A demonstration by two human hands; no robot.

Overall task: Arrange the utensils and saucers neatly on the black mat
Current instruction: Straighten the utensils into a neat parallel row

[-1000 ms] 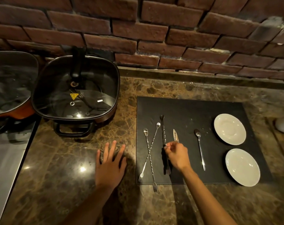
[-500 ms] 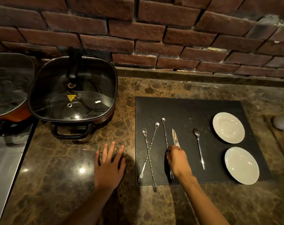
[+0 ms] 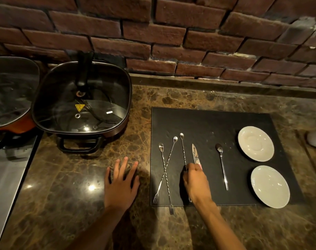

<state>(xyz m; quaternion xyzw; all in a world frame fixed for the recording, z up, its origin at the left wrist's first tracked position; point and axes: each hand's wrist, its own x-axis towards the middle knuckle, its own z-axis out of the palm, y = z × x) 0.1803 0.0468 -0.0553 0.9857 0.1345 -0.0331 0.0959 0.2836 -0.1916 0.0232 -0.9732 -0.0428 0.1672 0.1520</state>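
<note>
On the brown marbled stone counter point(image 3: 180, 98), a square dark electric pan point(image 3: 81, 103) sat under its glass lid, its contents unclear through the reflections. Two round white saucers point(image 3: 255, 143) point(image 3: 270, 186) lay empty along the right edge of the rectangular black mat point(image 3: 216, 123) (the nearer one overhanging its front edge). Two long twisted steel fork-spoons point(image 3: 165, 173) lay crossed at the mat's left, one fork end past the border. The right hand point(image 3: 196, 183) was closed around a third twisted stirrer point(image 3: 183, 150), beside a small patterned knife point(image 3: 196, 154). A short teaspoon point(image 3: 222, 166) lay apart. The left hand point(image 3: 122, 184) pressed flat, fingers spread, on the counter. Red brick walled the back.
</note>
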